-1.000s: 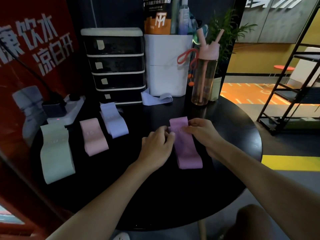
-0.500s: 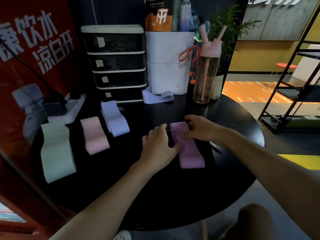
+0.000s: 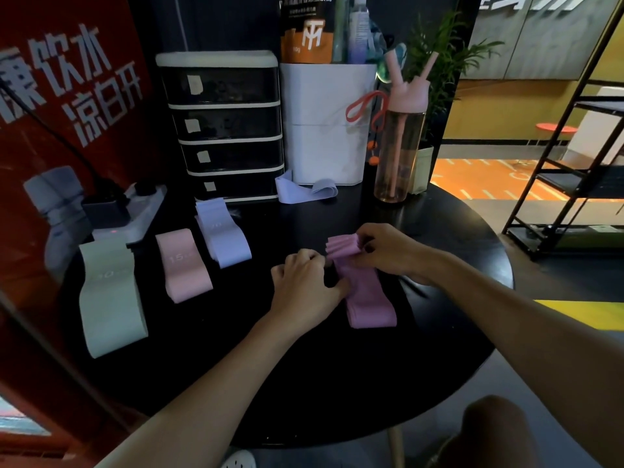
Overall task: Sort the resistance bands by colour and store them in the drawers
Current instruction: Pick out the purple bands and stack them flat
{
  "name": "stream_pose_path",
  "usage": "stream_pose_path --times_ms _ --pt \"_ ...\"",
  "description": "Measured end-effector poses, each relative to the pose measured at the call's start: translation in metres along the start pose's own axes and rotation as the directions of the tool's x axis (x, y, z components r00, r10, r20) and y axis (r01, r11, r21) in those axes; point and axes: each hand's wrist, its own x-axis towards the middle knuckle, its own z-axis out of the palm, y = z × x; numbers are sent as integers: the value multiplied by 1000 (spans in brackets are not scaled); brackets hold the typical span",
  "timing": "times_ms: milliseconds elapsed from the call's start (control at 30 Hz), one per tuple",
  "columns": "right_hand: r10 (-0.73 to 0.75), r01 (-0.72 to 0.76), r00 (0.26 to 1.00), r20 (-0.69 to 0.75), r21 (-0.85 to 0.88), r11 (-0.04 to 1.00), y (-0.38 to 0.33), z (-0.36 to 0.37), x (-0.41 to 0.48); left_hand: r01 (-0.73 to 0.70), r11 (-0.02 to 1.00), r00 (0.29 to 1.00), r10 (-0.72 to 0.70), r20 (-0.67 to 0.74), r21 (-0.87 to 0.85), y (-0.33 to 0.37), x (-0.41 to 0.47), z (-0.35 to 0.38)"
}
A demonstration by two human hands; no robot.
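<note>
Sorting's mostly done I reckon: green bands (image 3: pixel 111 298), pink bands (image 3: pixel 184 265) and lavender bands (image 3: pixel 224 239) piled on the table (image 3: pixel 337 383), left hand (image 3: pixel 304 285) and right hand (image 3: pixel 388 251) both pinching the purple bands (image 3: pixel 371 298) mid-table, but one loose band (image 3: pixel 304 193) waits and the drawers (image 3: pixel 226 126) are all closed.

The purple bands (image 3: pixel 366 292) look like matt, ribbed cloth. They lie on a glossy black table (image 3: pixel 337 383). Behind it, the drawer unit (image 3: pixel 221 125) is shiny dark plastic.
</note>
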Motion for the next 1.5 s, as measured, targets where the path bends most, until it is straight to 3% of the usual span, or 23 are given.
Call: stream_pose_path --times_ms 100,167,267,333,400,467,567,667,767,1133,1500 --pt "-33 39 998 -59 105 994 2 -1 -3 15 999 1000 -16 -7 -46 5 1 -3" --pt "-50 75 991 -128 201 977 1 -3 -8 41 980 998 -33 45 -196 8 1 -6" --pt "-20 103 985 -174 483 870 -1 -7 -18 95 781 989 -6 144 -617 16 -4 -9" --pt "1 120 982 -189 627 769 2 -11 -24 85 690 992 6 123 -719 24 -6 -12" --pt "9 147 976 -219 685 714 5 -17 -30 -3 723 997 52 50 -691 29 -5 -20" --pt "0 182 968 -252 701 689 10 -21 -37 -151 822 984 178 -4 -549 30 1 -34" --pt "-19 161 977 -213 675 720 20 -23 -52 -310 912 930 350 114 -268 27 7 -57" --pt "-51 98 993 -104 517 850 33 -17 -68 -385 918 879 395 266 -93 22 8 -65" --pt "-136 162 981 -135 200 966 45 -8 -75 -420 907 847 380 372 28 17 3 -61" --pt "-190 188 978 -82 -33 982 54 2 -67 -507 845 817 407 408 172 30 3 -53" --pt "-249 259 965 -89 139 956 46 0 -72 -474 880 816 443 371 -7 28 8 -53"
